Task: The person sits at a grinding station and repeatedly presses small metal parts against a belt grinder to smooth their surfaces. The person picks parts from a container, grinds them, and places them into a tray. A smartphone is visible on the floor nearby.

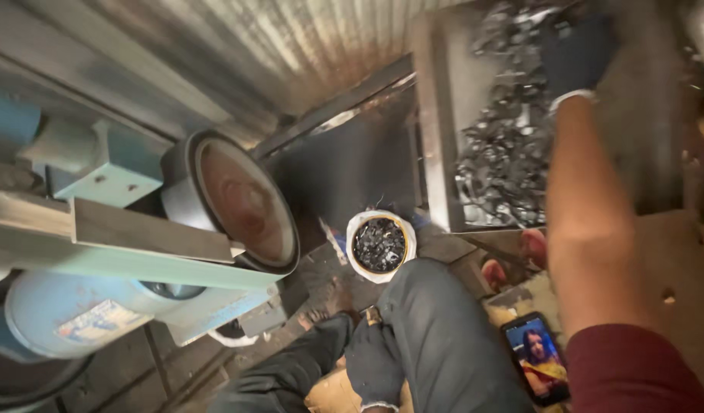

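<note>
R hand (578, 57), gloved, is sunk in scrap (505, 145) in tray (436, 122) at 1 o'clock; grip can't be told. L hand (373, 363), gloved, curled loosely, is rested by knee (436, 321) at 6; bucket (380, 245) is seen just above.

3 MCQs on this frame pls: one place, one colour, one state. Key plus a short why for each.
1. Where is the white bucket?
A. on the floor in front of the knee
B. inside the metal tray
C. on top of the blue machine

2. What colour is the right arm's sleeve?
A. yellow
B. dark red
C. green

3. What is the state of the phone?
A. screen dark
B. face down
C. screen lit, showing a picture

Key:
1 A, it stands on the floor between the grey-trousered knee and the metal tray.
2 B, maroon cloth covers the upper arm.
3 C, the screen glows with an image.
</note>
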A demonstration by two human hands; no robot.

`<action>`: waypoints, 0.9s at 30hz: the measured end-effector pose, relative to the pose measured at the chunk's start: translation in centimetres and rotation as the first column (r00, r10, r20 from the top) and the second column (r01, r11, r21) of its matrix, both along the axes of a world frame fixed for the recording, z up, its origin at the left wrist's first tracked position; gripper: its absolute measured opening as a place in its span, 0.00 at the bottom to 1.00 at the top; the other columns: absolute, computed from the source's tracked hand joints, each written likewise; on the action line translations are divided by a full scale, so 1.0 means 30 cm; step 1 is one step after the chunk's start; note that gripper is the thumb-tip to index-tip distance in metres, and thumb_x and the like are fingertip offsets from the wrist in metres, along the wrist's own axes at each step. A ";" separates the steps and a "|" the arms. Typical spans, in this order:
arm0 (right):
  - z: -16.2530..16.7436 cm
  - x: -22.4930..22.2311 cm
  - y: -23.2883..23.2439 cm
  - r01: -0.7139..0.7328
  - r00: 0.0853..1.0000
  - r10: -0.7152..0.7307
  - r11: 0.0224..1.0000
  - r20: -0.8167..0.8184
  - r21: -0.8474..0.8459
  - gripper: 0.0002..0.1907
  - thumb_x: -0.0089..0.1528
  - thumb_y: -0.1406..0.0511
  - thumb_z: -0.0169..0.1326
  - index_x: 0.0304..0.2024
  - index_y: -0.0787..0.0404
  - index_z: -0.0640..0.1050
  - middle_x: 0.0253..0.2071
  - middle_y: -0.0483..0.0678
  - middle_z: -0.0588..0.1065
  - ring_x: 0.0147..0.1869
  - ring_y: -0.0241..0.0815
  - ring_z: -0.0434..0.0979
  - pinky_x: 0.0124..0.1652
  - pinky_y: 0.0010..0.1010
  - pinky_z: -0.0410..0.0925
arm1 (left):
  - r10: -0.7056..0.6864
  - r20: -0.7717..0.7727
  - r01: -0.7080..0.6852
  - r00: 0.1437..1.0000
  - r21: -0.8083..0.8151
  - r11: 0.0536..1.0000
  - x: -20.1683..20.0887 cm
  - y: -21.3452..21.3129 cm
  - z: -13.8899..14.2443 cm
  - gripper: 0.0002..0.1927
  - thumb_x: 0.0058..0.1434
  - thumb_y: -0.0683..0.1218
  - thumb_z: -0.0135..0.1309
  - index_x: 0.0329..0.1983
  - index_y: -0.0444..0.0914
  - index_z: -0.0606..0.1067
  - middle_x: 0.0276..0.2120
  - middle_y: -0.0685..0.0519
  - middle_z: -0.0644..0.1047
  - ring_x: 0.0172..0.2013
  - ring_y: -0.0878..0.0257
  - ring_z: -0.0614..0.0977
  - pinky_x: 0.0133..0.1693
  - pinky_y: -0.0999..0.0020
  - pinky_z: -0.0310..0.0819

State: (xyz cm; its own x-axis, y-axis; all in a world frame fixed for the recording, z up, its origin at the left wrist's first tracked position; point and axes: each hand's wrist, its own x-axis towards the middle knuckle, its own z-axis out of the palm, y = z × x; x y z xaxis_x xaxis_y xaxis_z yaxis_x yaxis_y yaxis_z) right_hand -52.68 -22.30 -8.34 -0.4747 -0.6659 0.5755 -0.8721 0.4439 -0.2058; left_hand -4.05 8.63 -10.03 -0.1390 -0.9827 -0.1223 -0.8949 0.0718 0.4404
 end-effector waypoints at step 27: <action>0.189 -0.105 0.188 -0.283 0.857 0.193 0.951 0.479 0.124 0.25 0.68 0.54 0.59 0.54 0.70 0.78 0.48 0.64 0.77 0.50 0.62 0.77 0.49 0.49 0.68 | 0.047 0.031 -0.049 0.998 0.079 0.996 -0.024 0.027 0.032 0.14 0.62 0.50 0.49 0.40 0.35 0.77 0.35 0.41 0.80 0.40 0.42 0.79 0.43 0.47 0.70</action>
